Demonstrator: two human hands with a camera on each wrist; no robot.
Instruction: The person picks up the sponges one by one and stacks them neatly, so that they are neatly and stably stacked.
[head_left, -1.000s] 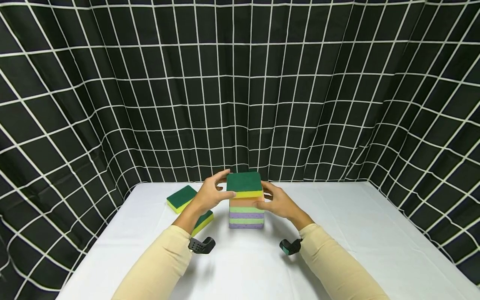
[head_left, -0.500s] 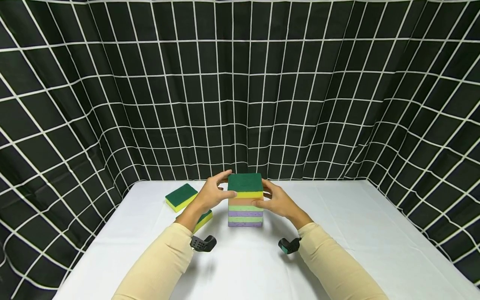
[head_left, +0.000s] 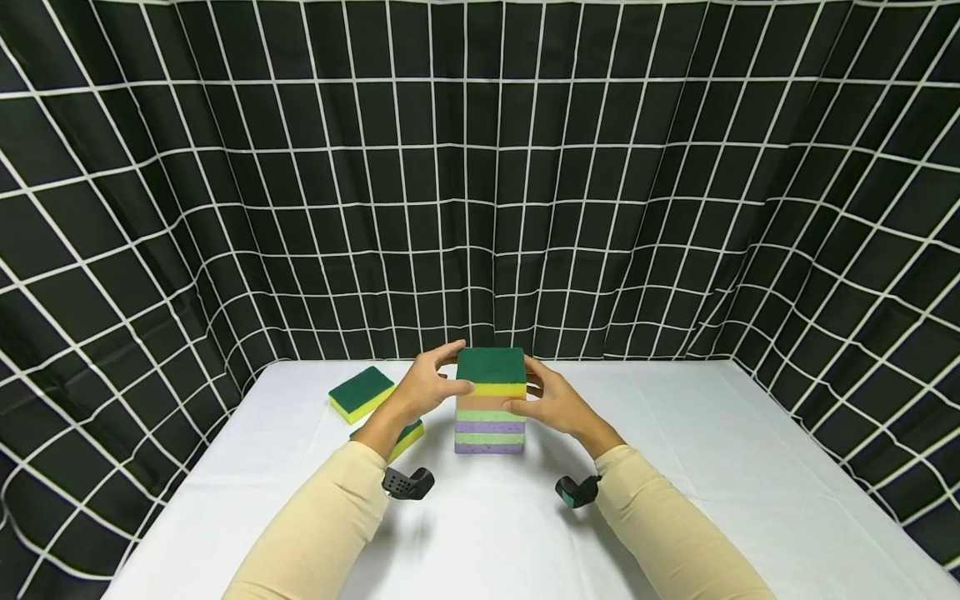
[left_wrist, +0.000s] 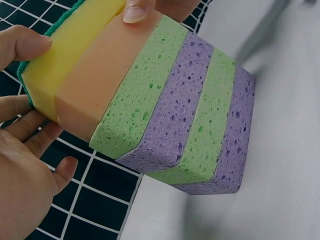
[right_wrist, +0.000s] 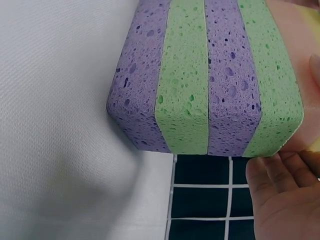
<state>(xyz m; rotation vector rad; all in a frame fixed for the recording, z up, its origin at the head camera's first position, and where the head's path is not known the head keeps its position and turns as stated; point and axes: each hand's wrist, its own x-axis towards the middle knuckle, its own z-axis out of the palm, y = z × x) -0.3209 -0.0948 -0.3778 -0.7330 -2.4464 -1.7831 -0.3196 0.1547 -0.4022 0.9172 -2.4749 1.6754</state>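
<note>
A stack of sponges (head_left: 490, 438) stands mid-table, purple and green alternating in its lower layers. On these lies an orange sponge (left_wrist: 100, 75), and on top a yellow scrub sponge (head_left: 491, 367) with a dark green scouring side facing up. My left hand (head_left: 424, 383) grips the scrub sponge at its left end, thumb in front and fingers behind. My right hand (head_left: 553, 402) holds the orange sponge's right end, its thumb (left_wrist: 134, 12) pressed on the front face. In the right wrist view its fingers (right_wrist: 282, 175) reach behind the stack. The layers' edges line up closely.
Two more yellow-and-green scrub sponges lie left of the stack: one far sponge (head_left: 362, 392), and one nearer sponge (head_left: 407, 439) partly hidden by my left wrist. The table has a white cloth (head_left: 675, 467). A black curtain with white grid lines (head_left: 480, 208) surrounds its back and sides.
The top scrub sponge has shifted slightly right, now flush with the layers below instead of jutting out left. Both hands keep their grip, and the view has shifted a little.
</note>
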